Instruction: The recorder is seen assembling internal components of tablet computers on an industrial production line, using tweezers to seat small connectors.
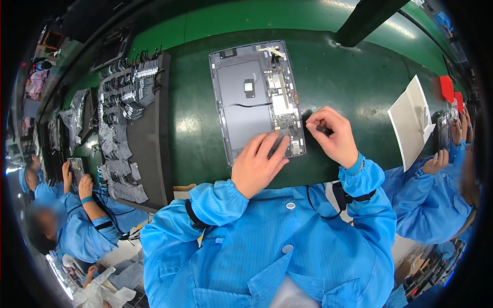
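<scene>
An opened tablet [241, 123] lies on the green bench in front of me, its inside facing up. A grey battery area fills its left side, and a circuit board [281, 95] with silver shields runs down its right. My left hand [257, 163] rests with fingers stretched apart on the tablet's lower right part, hiding some of the board and the near edge. Just off the tablet's right edge, my right hand [336, 137] is closed in a pinch around a small black piece [324, 130]. Its exact kind cannot be made out.
At left stands a dark tray [163, 128] packed with rows of small dark parts with cables [126, 97]. A white sheet or board [411, 123] leans at right. A dark post [367, 23] rises at the back. Co-workers [82, 220] in blue sit on both sides; red boxes [446, 89] stand far right.
</scene>
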Demonstrator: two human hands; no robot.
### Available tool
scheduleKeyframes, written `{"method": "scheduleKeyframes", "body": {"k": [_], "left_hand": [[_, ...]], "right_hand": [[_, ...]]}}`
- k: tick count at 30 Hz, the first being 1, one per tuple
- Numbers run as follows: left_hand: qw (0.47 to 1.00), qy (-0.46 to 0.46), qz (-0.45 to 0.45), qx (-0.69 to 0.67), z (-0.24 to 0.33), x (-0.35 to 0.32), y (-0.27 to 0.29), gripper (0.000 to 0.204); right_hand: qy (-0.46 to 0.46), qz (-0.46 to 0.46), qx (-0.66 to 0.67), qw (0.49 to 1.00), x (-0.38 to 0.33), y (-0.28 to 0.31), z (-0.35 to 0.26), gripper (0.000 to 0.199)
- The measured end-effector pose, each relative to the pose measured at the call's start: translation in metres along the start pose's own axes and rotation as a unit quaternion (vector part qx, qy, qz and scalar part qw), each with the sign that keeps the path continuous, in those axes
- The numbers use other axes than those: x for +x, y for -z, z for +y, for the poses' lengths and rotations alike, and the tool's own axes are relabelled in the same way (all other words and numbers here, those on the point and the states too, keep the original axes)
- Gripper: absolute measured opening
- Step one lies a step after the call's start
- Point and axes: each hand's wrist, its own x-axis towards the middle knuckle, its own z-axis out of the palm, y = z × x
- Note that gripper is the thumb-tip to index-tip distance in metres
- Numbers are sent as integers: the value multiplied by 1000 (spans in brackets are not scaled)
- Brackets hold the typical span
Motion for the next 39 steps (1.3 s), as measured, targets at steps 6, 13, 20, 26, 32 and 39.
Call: {"method": "scheduleKeyframes", "body": {"k": [6, 13, 20, 26, 32, 39], "left_hand": [[1000, -14, 7, -15, -3, 5, 2, 50], [999, -26, 13, 23, -1, 16, 0, 48], [1000, -25, 9, 15, -6, 15, -2, 46], [1000, -21, 19, 1, -4, 16, 0, 44], [999, -23, 32, 1, -5, 16, -2, 40], [998, -21, 53, 9, -6, 15, -4, 40]], "right_hand": [[-17, 83, -4, 996, -8, -7, 14, 11], [-102, 118, 49, 987, -23, -6, 7, 11], [-101, 144, 53, 983, -24, -5, 13, 12], [-137, 146, 46, 979, -21, -4, 16, 14], [-137, 158, 107, 972, -17, -3, 18, 17], [-61, 14, -6, 998, -14, 4, -7, 23]]}}
